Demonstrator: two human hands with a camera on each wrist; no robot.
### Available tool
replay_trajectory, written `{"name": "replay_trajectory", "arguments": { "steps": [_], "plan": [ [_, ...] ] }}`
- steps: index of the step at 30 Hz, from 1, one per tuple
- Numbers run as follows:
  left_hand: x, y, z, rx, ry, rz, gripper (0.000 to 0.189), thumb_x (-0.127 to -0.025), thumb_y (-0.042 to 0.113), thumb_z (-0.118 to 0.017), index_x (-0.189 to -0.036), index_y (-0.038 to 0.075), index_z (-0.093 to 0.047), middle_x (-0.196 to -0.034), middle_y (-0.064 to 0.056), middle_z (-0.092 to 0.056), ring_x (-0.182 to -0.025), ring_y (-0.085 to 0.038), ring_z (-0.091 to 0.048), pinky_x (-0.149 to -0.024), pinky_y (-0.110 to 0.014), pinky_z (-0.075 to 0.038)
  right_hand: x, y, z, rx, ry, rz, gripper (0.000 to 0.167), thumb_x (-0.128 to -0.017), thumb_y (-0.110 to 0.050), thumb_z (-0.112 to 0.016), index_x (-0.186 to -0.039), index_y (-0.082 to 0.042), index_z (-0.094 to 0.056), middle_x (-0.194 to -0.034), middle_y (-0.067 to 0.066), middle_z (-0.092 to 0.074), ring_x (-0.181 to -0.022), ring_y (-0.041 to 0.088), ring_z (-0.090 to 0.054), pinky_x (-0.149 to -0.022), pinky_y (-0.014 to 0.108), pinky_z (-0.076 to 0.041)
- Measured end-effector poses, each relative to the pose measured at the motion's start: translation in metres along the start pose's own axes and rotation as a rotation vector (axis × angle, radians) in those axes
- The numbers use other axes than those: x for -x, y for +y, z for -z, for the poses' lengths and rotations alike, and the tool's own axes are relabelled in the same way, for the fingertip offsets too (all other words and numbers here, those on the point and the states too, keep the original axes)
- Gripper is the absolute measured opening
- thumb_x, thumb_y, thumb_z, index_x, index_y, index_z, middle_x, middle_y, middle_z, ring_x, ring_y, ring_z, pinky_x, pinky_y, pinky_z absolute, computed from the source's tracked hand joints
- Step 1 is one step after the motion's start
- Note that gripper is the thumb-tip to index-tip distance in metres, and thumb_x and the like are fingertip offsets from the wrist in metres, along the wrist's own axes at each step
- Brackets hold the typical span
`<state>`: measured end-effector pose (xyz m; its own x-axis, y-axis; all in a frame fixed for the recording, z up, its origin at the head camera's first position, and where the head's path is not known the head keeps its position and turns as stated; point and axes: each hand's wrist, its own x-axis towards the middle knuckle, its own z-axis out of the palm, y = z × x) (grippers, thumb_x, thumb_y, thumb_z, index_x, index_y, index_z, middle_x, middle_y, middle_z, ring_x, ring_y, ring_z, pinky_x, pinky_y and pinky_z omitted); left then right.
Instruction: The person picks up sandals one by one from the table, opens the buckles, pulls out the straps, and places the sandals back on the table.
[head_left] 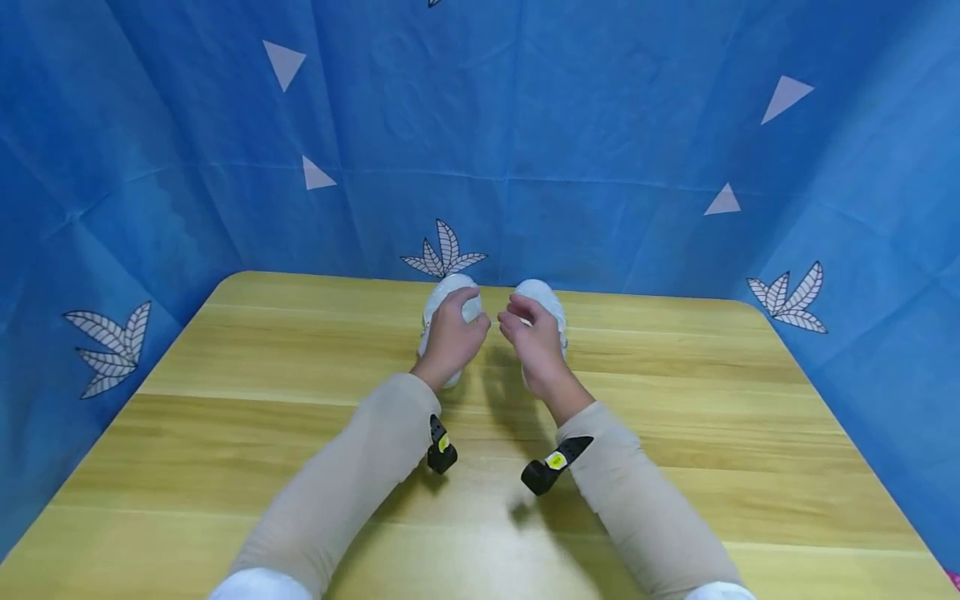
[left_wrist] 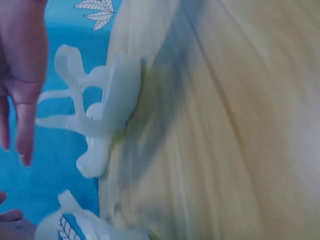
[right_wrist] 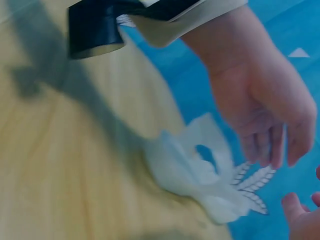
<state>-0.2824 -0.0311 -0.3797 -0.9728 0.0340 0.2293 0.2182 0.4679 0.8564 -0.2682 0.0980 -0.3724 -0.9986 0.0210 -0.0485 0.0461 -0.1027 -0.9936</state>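
Observation:
Two white strappy sandals stand side by side near the far edge of the wooden table: a left sandal (head_left: 444,289) and a right sandal (head_left: 542,292). Above the left one hovers my left hand (head_left: 452,333), its fingers loosely bent and holding nothing. My right hand (head_left: 534,337) is over the other sandal, likewise with nothing in it and its fingers relaxed. In the left wrist view the nearer sandal (left_wrist: 122,95) shows its cut-out straps, apart from the fingers. The right wrist view has a sandal (right_wrist: 175,165) below the hanging fingers.
A blue cloth (head_left: 600,125) with triangles and leaf prints hangs behind and beside the table (head_left: 675,500). Black wrist cameras (head_left: 543,475) are strapped over both beige sleeves (head_left: 352,475). Arm shadows fall on the wood.

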Motion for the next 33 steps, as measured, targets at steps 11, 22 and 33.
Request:
{"name": "replay_trajectory", "arguments": {
  "steps": [11, 22, 33],
  "plan": [
    [-0.013, 0.02, -0.034, 0.076, -0.165, 0.058, 0.047, -0.092, 0.009, -0.052, -0.138, 0.006, -0.044, -0.142, -0.01, -0.045, -0.127, -0.028, -0.046, -0.1, -0.037, -0.044, -0.008, -0.022, 0.046, -0.074, 0.187, 0.062, 0.031, -0.095, -0.003, -0.048, -0.126, 0.003, -0.049, -0.11, 0.009, -0.05, -0.101, 0.019, -0.055, -0.097, 0.036, -0.046],
    [-0.021, 0.022, -0.066, 0.066, -0.199, 0.06, 0.045, -0.091, 0.007, -0.053, -0.136, 0.0, -0.046, -0.132, -0.014, -0.054, -0.12, -0.026, -0.052, -0.097, -0.035, -0.045, -0.012, 0.006, 0.073, 0.065, 0.294, -0.037, 0.029, -0.096, -0.006, -0.048, -0.123, 0.003, -0.054, -0.119, 0.011, -0.05, -0.104, 0.018, -0.049, -0.101, 0.04, -0.042],
    [-0.02, 0.016, -0.078, 0.089, -0.181, 0.061, 0.029, -0.097, 0.012, -0.048, -0.122, 0.002, -0.06, -0.112, -0.012, -0.064, -0.105, -0.022, -0.06, -0.086, -0.032, -0.051, -0.012, 0.033, 0.085, 0.238, 0.168, -0.16, 0.034, -0.096, -0.013, -0.048, -0.127, 0.002, -0.053, -0.115, 0.01, -0.053, -0.093, 0.014, -0.049, -0.086, 0.031, -0.044]
  ]
}}
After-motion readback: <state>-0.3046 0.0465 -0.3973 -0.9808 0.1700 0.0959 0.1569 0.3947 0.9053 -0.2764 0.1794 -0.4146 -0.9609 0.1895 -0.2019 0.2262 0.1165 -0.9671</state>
